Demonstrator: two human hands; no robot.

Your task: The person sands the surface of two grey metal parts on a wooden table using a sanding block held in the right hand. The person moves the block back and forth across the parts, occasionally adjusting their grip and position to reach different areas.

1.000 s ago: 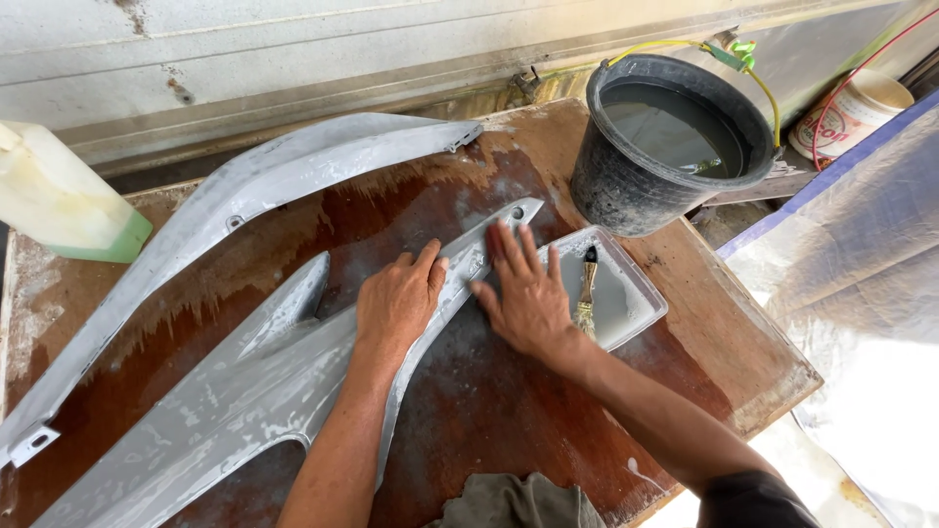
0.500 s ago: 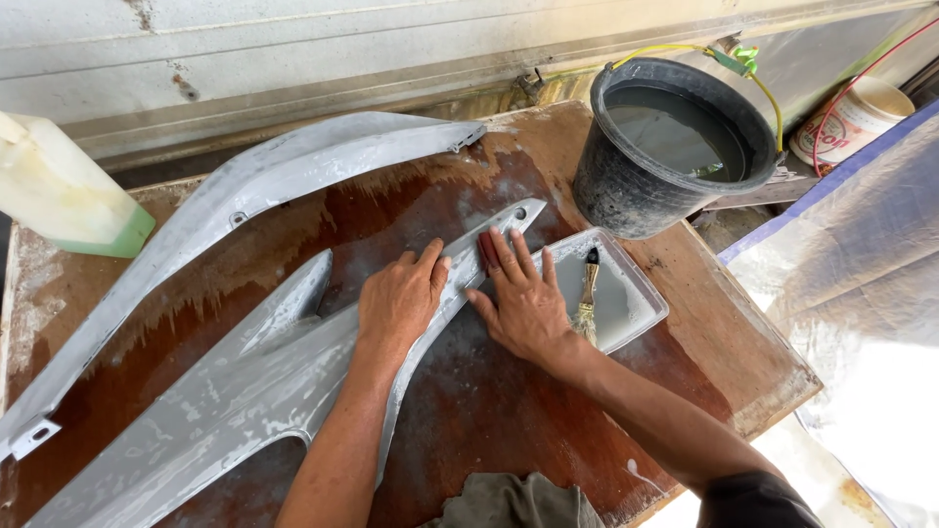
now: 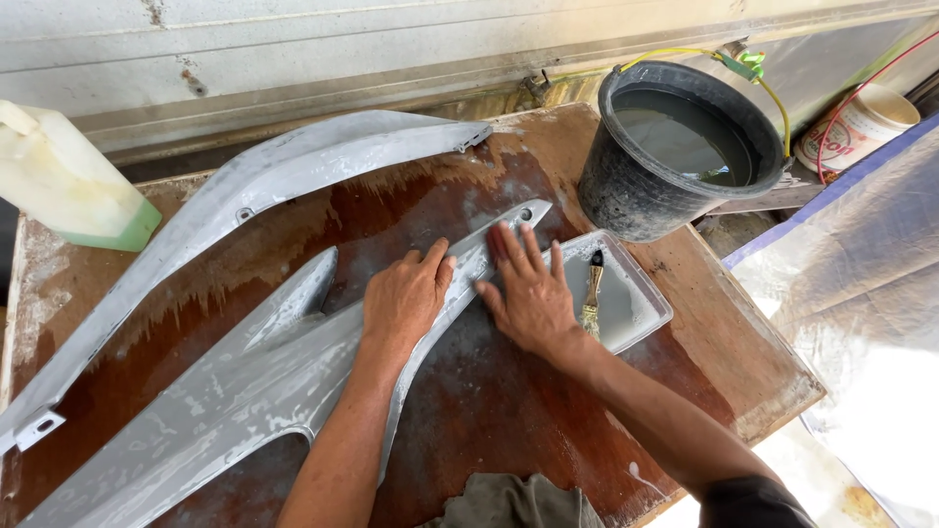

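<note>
A long grey body panel [image 3: 245, 391] lies across the wet brown board [image 3: 489, 411], its narrow tip pointing up and right. My left hand [image 3: 406, 298] rests flat on the panel's narrow arm, fingers apart. Beside it my right hand [image 3: 528, 288] presses flat on the same arm close to the tip, fingers spread; something reddish shows under its fingertips, too small to identify. Neither hand grips the panel.
A second curved grey panel [image 3: 293, 171] lies along the far side. A black bucket of water [image 3: 680, 147] stands at the back right. A shallow tray [image 3: 636, 293] with a brush [image 3: 592, 293] sits right of my right hand. A plastic jug [image 3: 64, 181] stands at left, a cloth [image 3: 509, 504] at the near edge.
My right hand has slid slightly along the panel's arm, away from the tip. My left hand stays in place.
</note>
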